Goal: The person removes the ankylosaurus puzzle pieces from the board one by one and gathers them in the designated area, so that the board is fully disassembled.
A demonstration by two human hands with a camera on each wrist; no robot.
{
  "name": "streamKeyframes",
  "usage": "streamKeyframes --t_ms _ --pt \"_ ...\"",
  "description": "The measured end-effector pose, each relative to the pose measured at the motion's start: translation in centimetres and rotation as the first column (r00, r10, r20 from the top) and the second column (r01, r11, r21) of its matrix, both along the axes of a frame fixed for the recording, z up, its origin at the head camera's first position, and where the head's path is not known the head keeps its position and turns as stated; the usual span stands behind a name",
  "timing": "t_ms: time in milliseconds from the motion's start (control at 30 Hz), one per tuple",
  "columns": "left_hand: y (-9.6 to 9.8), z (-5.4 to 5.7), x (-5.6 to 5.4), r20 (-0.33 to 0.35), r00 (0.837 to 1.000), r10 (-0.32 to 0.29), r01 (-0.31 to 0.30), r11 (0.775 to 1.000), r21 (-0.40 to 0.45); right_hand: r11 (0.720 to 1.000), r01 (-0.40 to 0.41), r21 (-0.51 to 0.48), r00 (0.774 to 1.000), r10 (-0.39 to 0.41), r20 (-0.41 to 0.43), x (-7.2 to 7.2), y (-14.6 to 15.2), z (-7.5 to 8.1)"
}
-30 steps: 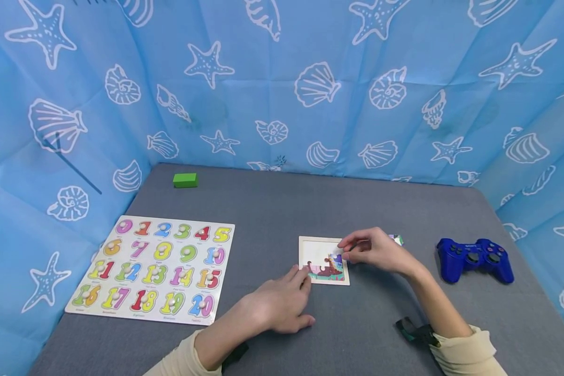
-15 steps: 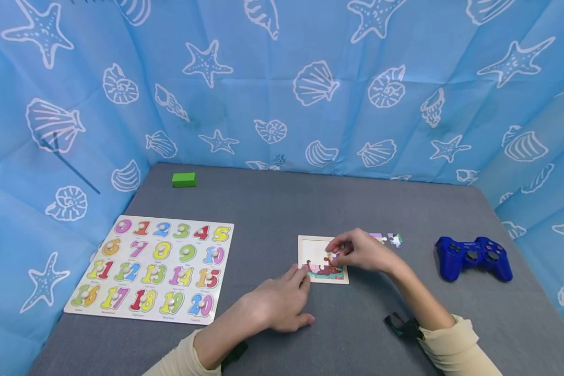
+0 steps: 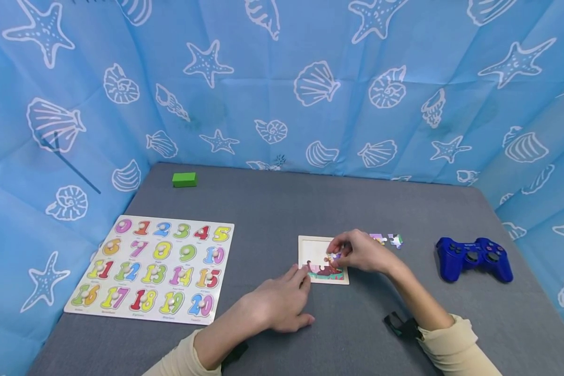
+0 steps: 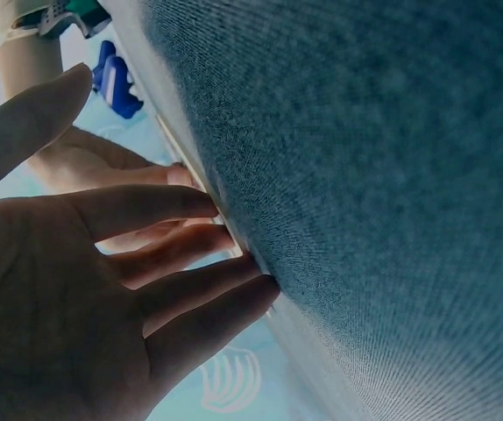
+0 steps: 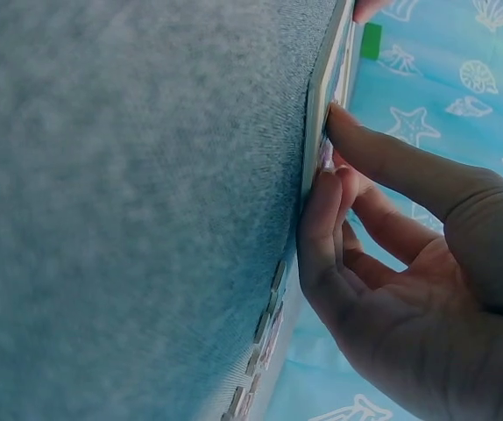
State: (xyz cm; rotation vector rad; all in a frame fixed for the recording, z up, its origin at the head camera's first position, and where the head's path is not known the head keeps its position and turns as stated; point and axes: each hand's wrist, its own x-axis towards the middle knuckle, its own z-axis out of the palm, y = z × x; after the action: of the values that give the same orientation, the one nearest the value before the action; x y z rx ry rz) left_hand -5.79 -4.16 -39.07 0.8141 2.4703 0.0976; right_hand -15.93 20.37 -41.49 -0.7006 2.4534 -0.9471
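A small square jigsaw tray [image 3: 314,247] with a pale wooden rim lies on the grey table, its lower part filled with pieces in a brown, pink and green picture. My left hand [image 3: 282,303] rests its fingertips at the tray's left edge, fingers fairly straight, as the left wrist view also shows. Over the right side of the tray, my right hand [image 3: 364,253] pinches a small colourful puzzle piece [image 3: 331,258] between thumb and fingers. In the right wrist view, the right hand [image 5: 409,272] partly hides that piece. Loose puzzle pieces [image 3: 395,240] lie right of the tray, behind the right hand.
To the left lies a number peg board [image 3: 176,263] with knobbed numerals. A green block [image 3: 185,180] sits near the back left. A blue game controller [image 3: 473,259] lies at the right. Blue shell-patterned curtain [image 3: 272,104] encloses the table's back and sides.
My right hand has moved left, from the tray's right edge to over its right part, uncovering the loose pieces behind it. In the last half second it barely moves. My left hand stays put.
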Motion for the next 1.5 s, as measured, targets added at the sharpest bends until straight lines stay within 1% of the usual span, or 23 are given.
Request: streamKeyframes --t_ms 67,300,433,600,933,1100,1200,1500 --pt "0.0 0.0 0.0 0.002 1.0 0.003 -0.003 1.0 -0.001 1.0 -0.01 -0.005 1.0 0.01 -0.018 0.0 0.0 0.0" --pt "0.0 -0.1 0.0 -0.006 1.0 0.0 0.0 1.0 -0.002 1.0 -0.009 -0.016 0.998 0.008 -0.063 0.2 0.0 0.0" --pt "0.0 -0.1 0.1 -0.016 1.0 -0.003 0.003 1.0 -0.001 0.999 -0.028 -0.04 0.996 0.025 -0.081 0.3 0.1 0.1" --pt "0.0 -0.1 0.1 -0.015 1.0 0.002 -0.002 1.0 -0.001 0.996 -0.053 -0.073 0.997 0.049 -0.057 0.4 0.2 0.2" --pt "0.0 -0.2 0.2 -0.019 1.0 0.005 -0.005 1.0 -0.001 0.996 -0.061 -0.072 0.997 0.057 -0.056 0.5 0.4 0.4" --pt "0.0 -0.1 0.2 -0.014 1.0 0.007 -0.007 1.0 0.001 0.996 -0.053 -0.075 0.998 0.05 -0.039 0.5 0.6 0.5" --pt "0.0 -0.1 0.1 -0.008 1.0 0.009 -0.008 1.0 0.003 0.994 -0.05 -0.097 0.999 0.047 -0.027 0.5 0.8 0.5" --pt "0.0 -0.2 0.0 0.001 1.0 0.007 -0.007 1.0 0.004 0.985 0.036 -0.166 0.998 -0.028 0.048 1.2 2.5 1.3"
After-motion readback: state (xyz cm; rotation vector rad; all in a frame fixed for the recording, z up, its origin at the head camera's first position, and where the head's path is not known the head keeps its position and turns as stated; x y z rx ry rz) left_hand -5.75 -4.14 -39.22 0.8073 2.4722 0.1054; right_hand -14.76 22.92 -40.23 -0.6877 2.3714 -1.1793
